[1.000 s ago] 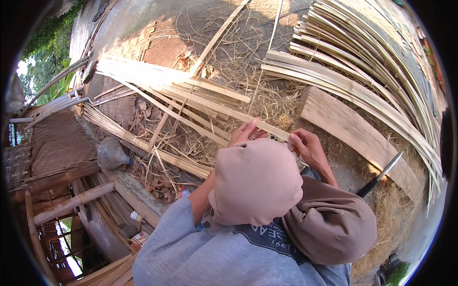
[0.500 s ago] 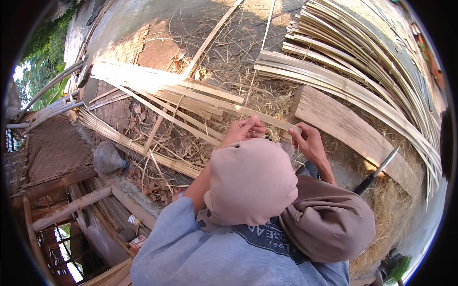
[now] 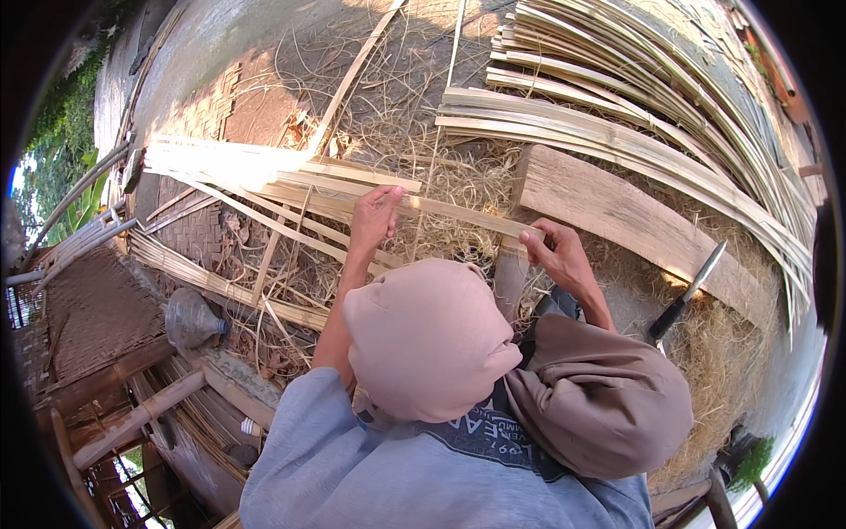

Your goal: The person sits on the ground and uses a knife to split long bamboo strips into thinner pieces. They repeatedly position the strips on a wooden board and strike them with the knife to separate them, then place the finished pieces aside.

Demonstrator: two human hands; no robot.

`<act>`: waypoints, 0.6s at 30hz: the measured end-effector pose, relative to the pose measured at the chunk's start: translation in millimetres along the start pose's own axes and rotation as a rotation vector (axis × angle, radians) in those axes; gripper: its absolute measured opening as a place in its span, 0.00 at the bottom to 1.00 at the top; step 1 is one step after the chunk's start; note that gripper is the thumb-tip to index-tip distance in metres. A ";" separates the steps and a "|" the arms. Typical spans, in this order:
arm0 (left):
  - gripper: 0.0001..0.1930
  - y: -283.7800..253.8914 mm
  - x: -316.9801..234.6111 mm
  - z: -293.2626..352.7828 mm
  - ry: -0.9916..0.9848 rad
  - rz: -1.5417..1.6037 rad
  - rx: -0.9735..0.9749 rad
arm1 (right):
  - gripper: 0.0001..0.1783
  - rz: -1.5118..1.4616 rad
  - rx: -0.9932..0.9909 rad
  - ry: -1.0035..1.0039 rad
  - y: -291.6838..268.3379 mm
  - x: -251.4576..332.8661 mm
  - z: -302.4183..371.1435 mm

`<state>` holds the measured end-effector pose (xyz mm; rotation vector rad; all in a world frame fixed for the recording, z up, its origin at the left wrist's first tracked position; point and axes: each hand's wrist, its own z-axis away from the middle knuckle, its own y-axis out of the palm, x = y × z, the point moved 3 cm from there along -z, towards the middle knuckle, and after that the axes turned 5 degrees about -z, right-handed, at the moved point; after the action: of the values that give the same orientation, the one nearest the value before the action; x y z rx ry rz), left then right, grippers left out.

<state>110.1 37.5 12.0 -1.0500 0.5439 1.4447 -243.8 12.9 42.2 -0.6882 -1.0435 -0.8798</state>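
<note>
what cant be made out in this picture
In the head view:
- Pale strip: its left end is lost in glare among other strips, beyond the left hand.
- Right hand: its palm is hidden by the back of the hand.
- Lap: hidden by the pink cloth.
- Strip pile: partly cut off by the upper edge.

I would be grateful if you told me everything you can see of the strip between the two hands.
The strip is long, thin, flat and pale tan, apparently split bamboo. The right hand pinches it at its visible right end; the left hand closes on it farther along. Between them it slants, nearly straight; past the left hand it is lost among similar strips.
</note>
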 end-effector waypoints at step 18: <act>0.15 19.4 -17.2 20.1 0.164 0.221 -0.134 | 0.19 0.105 -0.021 -0.032 13.7 -4.3 -10.3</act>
<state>84.0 41.6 31.4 -1.2528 0.7060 1.6140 -228.5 12.3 33.5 -0.7702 -1.0185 -0.7917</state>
